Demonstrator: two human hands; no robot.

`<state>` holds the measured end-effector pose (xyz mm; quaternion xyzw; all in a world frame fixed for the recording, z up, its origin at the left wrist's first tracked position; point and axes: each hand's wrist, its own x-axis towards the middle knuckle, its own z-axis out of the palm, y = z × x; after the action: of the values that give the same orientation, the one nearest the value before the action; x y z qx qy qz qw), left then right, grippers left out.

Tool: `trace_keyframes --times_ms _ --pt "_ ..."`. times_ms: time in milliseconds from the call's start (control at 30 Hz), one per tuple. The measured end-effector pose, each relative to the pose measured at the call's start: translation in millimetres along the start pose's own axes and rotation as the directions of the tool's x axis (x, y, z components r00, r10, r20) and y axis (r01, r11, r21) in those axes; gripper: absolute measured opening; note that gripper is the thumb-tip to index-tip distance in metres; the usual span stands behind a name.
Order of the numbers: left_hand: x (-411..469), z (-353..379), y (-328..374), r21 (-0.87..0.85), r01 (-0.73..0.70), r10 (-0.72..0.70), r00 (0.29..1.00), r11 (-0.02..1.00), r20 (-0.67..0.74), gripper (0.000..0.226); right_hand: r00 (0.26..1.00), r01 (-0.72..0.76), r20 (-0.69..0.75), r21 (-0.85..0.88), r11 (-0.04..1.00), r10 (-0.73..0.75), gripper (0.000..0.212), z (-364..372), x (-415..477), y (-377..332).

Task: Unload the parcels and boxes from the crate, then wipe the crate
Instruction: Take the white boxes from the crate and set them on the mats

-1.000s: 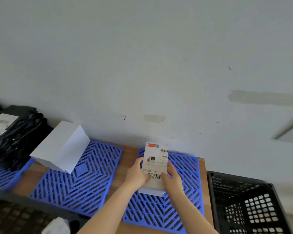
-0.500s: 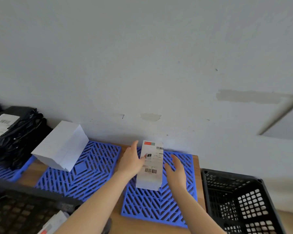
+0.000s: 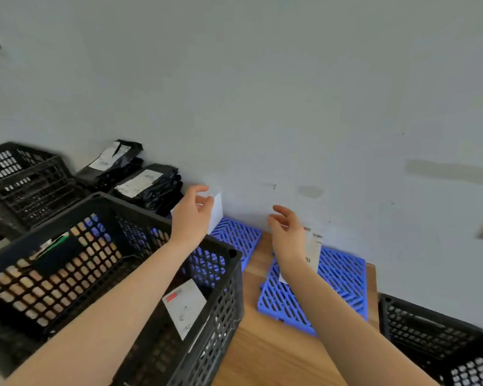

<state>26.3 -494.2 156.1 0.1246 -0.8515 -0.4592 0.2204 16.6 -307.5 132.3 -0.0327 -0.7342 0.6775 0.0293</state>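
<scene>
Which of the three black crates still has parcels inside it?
The large black crate under the left forearm. A labelled white parcel lies inside it. The crate at far left and the crate at lower right show no parcels.

Both hands have let go of the labelled box (image 3: pixel 314 246), now lying on the blue mat (image 3: pixel 338 285); the view has swung left.
</scene>
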Motion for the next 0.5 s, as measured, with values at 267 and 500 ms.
trace_keyframes --times_ms 267,500 --pt "-21.3 -80.0 -89.4 0.061 0.235 -0.228 0.968 0.970 -0.105 0.049 0.963 0.131 0.249 -0.104 0.986 -0.102 0.021 96.2 -50.3 -27.4" --pt "-16.5 -77.6 -190.8 0.097 0.584 -0.592 0.799 0.806 0.106 0.082 0.884 0.049 0.423 -0.506 0.861 0.199 0.027 182.2 -37.1 15.5"
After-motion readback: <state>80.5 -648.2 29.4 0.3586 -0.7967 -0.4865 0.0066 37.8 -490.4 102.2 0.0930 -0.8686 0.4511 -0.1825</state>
